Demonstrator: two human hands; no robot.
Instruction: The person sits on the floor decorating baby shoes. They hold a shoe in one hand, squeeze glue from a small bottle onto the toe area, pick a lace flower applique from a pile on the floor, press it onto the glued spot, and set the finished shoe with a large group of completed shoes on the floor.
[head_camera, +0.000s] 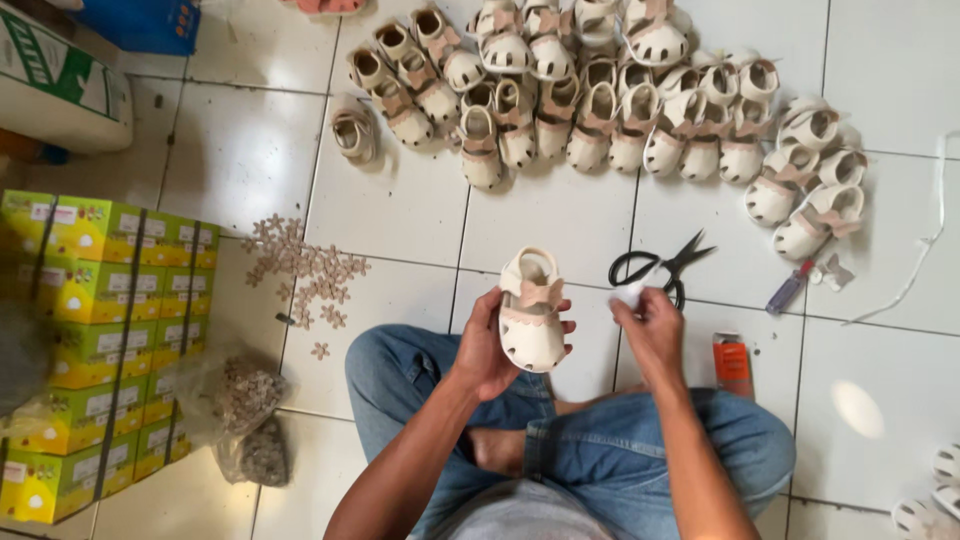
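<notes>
Jeans-clad knees (640, 450) of a person seated on white tiles (400, 200). Left hand (487, 350) grips a cream sandal (531, 312) from its side, above the lap. Right hand (652, 330) pinches a small white scrap (628, 296), just beside scissors (655, 266). Finished sandals (620, 110) lie in rows beyond; flower cutouts (305, 270) and stacked boxes (100, 340) lie left.

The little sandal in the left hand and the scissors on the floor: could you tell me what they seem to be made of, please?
Sandal: probably cream synthetic leather, smooth and matte, with cut-out holes and a tan bow. Scissors: dark metal blades, black looped handles, likely plastic.
</notes>
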